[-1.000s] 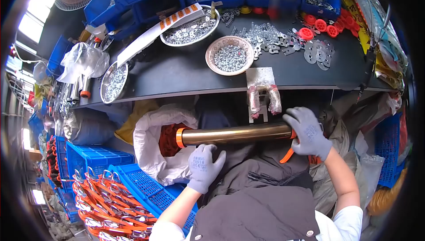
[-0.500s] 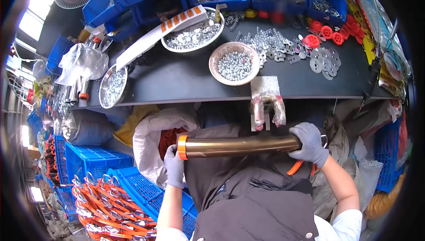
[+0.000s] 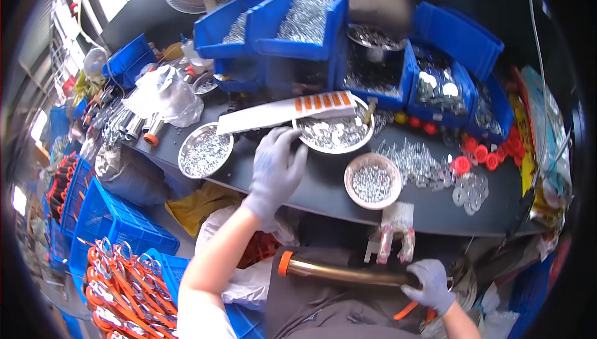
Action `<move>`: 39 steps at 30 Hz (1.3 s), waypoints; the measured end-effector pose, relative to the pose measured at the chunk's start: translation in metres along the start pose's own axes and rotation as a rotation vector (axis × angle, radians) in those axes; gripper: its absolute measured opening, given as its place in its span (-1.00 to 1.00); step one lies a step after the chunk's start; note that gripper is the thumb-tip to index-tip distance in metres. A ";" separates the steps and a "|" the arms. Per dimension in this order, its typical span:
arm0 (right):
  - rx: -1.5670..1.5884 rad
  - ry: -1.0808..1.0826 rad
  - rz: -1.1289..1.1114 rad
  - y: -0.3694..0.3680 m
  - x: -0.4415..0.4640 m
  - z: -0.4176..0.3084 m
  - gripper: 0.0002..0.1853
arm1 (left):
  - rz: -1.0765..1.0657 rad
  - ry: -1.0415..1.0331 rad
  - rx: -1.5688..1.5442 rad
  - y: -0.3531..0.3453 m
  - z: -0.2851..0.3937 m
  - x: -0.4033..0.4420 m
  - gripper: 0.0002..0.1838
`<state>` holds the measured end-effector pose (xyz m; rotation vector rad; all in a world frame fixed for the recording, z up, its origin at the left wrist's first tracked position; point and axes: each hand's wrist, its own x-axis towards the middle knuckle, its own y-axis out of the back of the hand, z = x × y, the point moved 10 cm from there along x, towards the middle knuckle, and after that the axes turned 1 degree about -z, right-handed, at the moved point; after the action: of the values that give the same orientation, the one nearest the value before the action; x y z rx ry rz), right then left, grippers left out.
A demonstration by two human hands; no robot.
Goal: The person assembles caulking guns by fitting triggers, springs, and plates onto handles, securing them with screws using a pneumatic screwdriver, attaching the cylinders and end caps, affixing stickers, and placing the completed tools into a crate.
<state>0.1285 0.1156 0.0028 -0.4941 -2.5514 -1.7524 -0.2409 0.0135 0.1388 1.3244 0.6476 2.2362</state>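
My right hand (image 3: pixel 430 284), in a grey glove, is wrapped around one end of a bronze-coloured metal tube (image 3: pixel 336 273). The tube lies across my lap and has an orange ring (image 3: pixel 285 263) on its far-left end. An orange lever (image 3: pixel 405 310) sticks out below the right hand. My left hand (image 3: pixel 277 163), also gloved, is raised over the bench edge with its fingers apart and nothing visible in it. Just beyond its fingertips lies a white strip with orange labels (image 3: pixel 286 114), resting over a bowl of metal parts (image 3: pixel 336 147).
Blue bins (image 3: pixel 298 48) of small metal parts line the back. A bowl of nuts (image 3: pixel 349 191) and an oval dish (image 3: pixel 181 160) stand near the front edge. A U-shaped fixture (image 3: pixel 398 216) juts from the bench. Orange-handled parts (image 3: pixel 127 289) are piled lower left.
My left hand has let go of the tube's orange-ringed end and moved up over the bench towards the label strip. The right hand still holds the tube. The view has shifted.
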 end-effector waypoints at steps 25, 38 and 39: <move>-0.215 0.309 0.344 0.053 0.437 -0.081 -0.82 | -0.336 0.083 0.099 -0.066 -0.112 0.103 -0.76; -0.295 0.567 0.613 0.058 0.401 -0.090 -0.79 | -0.295 0.082 0.055 -0.067 -0.103 0.104 -0.79; -0.293 0.564 0.616 0.058 0.400 -0.089 -0.79 | -0.290 0.092 0.051 -0.067 -0.103 0.104 -0.79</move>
<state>-0.2518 0.1544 0.1617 -0.5978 -1.5605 -1.7000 -0.3681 0.1115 0.1246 1.0777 0.8755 2.0643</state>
